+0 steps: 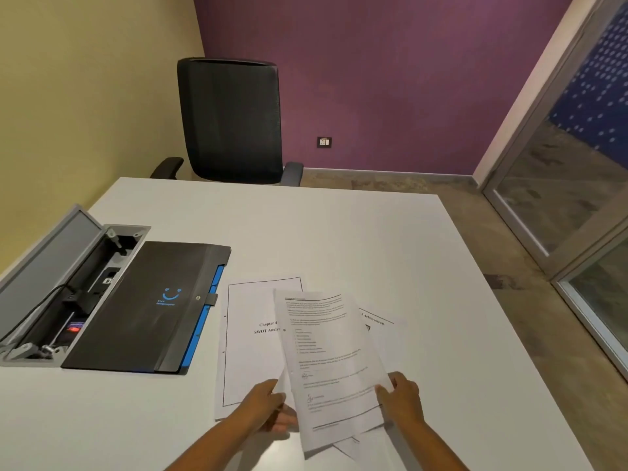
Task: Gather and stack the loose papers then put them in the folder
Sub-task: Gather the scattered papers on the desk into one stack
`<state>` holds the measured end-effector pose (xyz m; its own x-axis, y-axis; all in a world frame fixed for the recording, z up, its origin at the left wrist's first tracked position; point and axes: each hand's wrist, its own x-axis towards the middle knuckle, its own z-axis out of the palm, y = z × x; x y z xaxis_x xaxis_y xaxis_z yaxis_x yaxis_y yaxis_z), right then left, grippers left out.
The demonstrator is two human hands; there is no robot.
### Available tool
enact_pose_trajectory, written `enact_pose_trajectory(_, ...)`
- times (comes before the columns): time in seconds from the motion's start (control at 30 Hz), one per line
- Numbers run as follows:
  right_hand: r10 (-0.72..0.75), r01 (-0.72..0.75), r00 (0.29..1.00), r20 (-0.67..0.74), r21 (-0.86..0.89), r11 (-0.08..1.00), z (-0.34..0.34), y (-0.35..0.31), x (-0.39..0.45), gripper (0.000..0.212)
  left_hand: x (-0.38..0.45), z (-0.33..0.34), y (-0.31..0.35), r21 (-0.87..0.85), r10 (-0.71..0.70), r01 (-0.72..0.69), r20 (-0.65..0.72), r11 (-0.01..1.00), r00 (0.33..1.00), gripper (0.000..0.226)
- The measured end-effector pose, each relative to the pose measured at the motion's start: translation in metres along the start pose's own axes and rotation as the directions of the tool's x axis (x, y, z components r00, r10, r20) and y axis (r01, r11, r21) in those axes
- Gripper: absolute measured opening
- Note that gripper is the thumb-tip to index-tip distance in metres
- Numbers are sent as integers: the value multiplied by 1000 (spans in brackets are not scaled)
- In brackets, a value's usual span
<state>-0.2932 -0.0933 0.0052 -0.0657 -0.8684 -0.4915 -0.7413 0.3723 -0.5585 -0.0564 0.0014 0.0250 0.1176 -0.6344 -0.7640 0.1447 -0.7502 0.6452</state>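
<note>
While the white desk (pixel 339 232) carries everything, your gathering is only partly done, as I judge it. The black chair (pixel 231 120) stands at the far edge, and an open cable tray (pixel 68 283) sits sunk into the desk on your left. Just beside that tray lies the folder (pixel 146 307), black with a blue smiley mark and blue edging, flat and apparently fastened by its clasp; no papers have gone into it yet.

To the right of the folder, a title sheet (pixel 251 341) headed "Chapter 4" lies flat on the desk. Another sheet (pixel 377 322) peeks out on the far right, mostly covered. Both look left to collect.

You hold the printed sheet (pixel 333 362) lifted and tilted over them; it is thin white paper with dense text, bending slightly, and at least one further page shows beneath its near edge. Your left hand (pixel 268 406) grasps its left edge, fingers curled under. Your right hand (pixel 402 397) pinches the right edge.

Squaring the stack, opening the folder and sliding the papers in all remain.
</note>
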Motion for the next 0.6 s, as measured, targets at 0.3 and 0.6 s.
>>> enact_pose_trajectory(0.3, 22, -22, 1000, -3, -21, 1000, -7, 4, -1, 60, -1, 4, 1, 24, -101, 99, 101, 995, 990, 29)
enact_pose_trajectory(0.6, 26, -37, 986, 164, 61, 997, -16, 0, 9, 19, 5, 7, 24, 33, 82, -81, -38, 996, 996, 18)
